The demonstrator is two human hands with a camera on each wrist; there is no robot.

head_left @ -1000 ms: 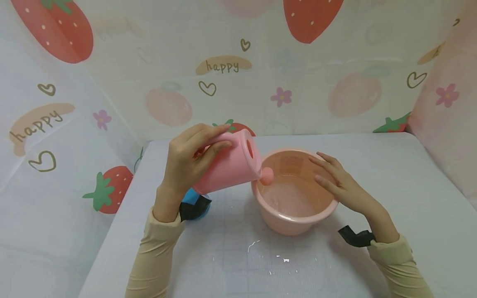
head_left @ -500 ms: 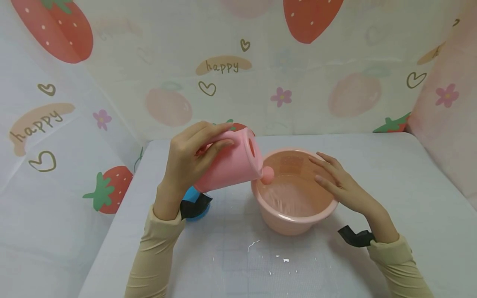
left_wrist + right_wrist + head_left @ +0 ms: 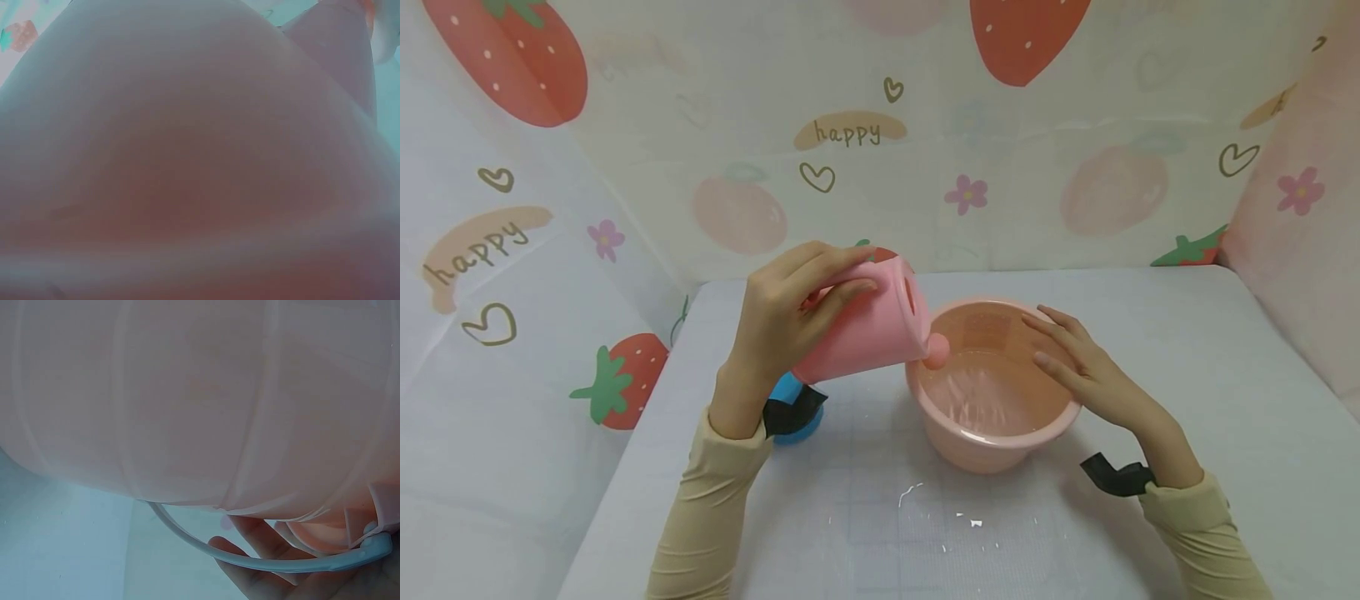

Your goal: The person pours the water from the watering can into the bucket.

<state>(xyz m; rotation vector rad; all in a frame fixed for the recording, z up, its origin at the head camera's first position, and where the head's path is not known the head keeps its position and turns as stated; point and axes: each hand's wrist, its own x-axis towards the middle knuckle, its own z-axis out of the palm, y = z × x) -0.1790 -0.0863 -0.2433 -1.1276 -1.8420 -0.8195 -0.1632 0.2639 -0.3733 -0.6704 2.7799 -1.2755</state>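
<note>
A pink toy-like watering can [image 3: 868, 329] hangs tilted in the air, its round rose [image 3: 936, 351] over the left rim of a pink bucket [image 3: 955, 429]. My left hand [image 3: 778, 312] grips the can's top handle, fingers above and thumb along its side. My right hand [image 3: 1086, 367] rests at the bucket's right rim with loosely extended fingers reaching over it. Rippling water [image 3: 977, 400] shows at the bucket's bottom. In the right wrist view, the bucket's pale carrying handle [image 3: 269, 562] crosses in front of the fingers. The left wrist view is mostly a blurred close surface.
A blue round object [image 3: 793, 425] stands on the table [image 3: 865, 533], partly hidden behind my left wrist and its black strap [image 3: 793, 410]. Several wet spots [image 3: 976, 523] glint in front of the bucket. A strawberry-print sheet [image 3: 917, 167] stands behind and at the sides.
My left hand and the watering can have shifted slightly up and to the right. The ripples in the bucket have become more visible. My right hand and the bucket have stayed in place.
</note>
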